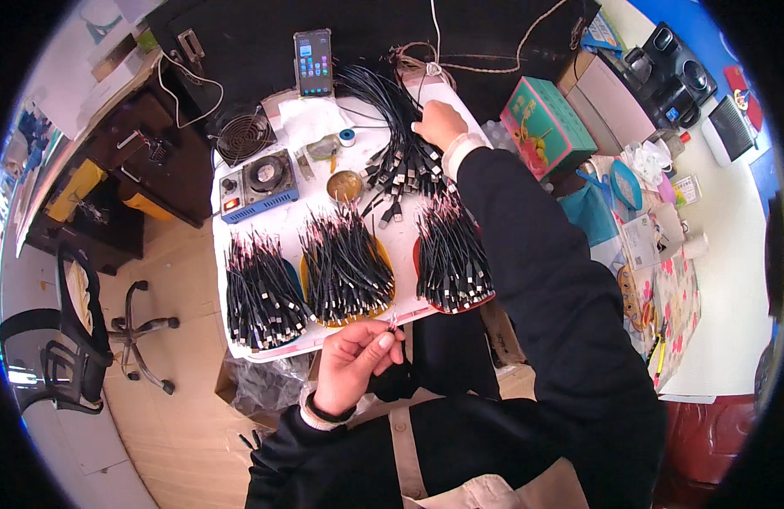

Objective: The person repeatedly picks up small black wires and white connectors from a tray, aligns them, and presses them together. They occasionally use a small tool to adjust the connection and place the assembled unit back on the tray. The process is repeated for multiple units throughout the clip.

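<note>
At the far side of the white table [400, 246], our R hand [443, 127] is over the heap of loose black cables [400, 165], USB plugs pointing our way. Approx. step, as we judge it: picking from that heap w/ the R while the L has a small piece ready. Fingers of the R are bent inward, tips at or v. near the upper cables; can't tell if they grip one, b/c the back of the hand covers the contact.

L hand [354, 360] is at the near edge, just in front of the middle bunch [345, 271]. Thumb & index pressed together, pinching a small wire end [392, 324], other fingers curled; too small to make out exact detail.

Next move, we'd say, calls for one cable separated cleanly from the heap & brought toward the L, w/ the L pinch kept steady. Poss. snag: neighbouring leads tangling & coming along too.

Betw. us and the heap lie three sorted bunches: the middle one on a yellow tray [304, 276], the L bunch [260, 297] beside it, the R bunch [451, 263] on a red tray [473, 304]. Blue unit w/ lit switch [265, 206] sits behind the L bunch; phone [314, 64] stands upright at the back.
</note>
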Demonstrator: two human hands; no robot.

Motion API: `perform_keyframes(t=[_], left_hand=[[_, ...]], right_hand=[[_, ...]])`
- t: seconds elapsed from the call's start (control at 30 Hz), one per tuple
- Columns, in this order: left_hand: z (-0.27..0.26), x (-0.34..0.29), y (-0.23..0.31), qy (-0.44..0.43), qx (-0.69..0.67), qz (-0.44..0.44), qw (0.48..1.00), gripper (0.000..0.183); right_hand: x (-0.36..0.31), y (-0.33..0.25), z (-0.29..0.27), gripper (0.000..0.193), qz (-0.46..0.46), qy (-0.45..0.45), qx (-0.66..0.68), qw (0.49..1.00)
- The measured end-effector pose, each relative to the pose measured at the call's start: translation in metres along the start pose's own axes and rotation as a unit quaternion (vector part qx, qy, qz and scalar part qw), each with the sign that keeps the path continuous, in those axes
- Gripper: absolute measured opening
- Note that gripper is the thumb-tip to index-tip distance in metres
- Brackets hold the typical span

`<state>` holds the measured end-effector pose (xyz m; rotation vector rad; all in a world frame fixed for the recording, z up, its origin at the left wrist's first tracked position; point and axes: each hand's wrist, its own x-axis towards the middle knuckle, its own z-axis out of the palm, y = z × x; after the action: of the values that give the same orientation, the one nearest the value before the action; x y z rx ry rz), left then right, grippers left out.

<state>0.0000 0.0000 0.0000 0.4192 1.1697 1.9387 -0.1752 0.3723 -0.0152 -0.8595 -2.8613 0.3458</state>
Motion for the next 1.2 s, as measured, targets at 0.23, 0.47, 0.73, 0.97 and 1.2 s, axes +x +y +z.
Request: perform_keyframes(t=[0.23,0.47,0.73,0.97,1.2], left_hand=[[0.005,-0.009,0.004,0.010,0.013,0.022,1.000,0.013],[0.016,-0.015,0.010,0.004,-0.071,0.086,0.994,0.015],[0.044,-0.003,0.051,-0.020,-0.105,0.162,0.981,0.017],[0.055,0.000,0.076,-0.025,-0.096,0.254,0.962,0.017],[0.056,-0.033,0.038,-0.031,-0.050,0.269,0.961,0.013]], right_hand=[[0.009,0.014,-0.016,0.036,-0.054,0.058,0.077,0.994],[-0.057,0.001,-0.153,0.016,-0.095,-0.007,0.470,0.877],[-0.294,-0.031,-0.178,0.011,-0.227,0.071,0.482,0.843],[-0.428,-0.048,-0.060,0.015,-0.296,0.104,0.359,0.879],[-0.421,-0.024,-0.027,0.015,-0.290,-0.018,0.375,0.880]])
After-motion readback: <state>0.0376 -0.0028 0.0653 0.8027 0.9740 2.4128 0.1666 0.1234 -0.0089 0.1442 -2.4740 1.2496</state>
